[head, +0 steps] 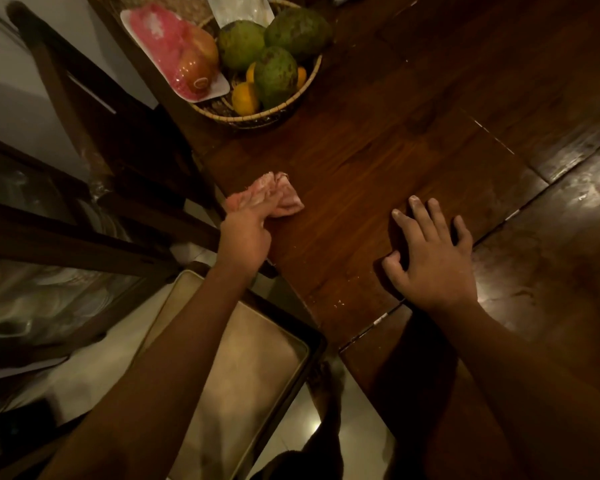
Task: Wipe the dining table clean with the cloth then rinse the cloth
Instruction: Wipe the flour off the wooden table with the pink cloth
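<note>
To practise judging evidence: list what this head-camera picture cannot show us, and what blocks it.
- Head view: part of the pink cloth is hidden under the left hand gripping it.
- Head view: the white packet in the woven basket is cut off by the top edge.
- Head view: the dining table surface beneath the right hand is covered by it.
- Head view: cabinet contents at left are blurred behind glass.

The left hand (pixel 246 237) covered the near part of the cloth (pixel 286 199), its fingertips buried in the folds. The white packet (pixel 239 10) in the basket (pixel 257 116) was cut off by the far edge. Oranges (pixel 245 98) lay mostly hidden under green fruits (pixel 276 76), so their count was unclear. Glass-fronted shelves (pixel 49 299) at left were blurred. The counter (pixel 378 157) ran past the right edge.
</note>
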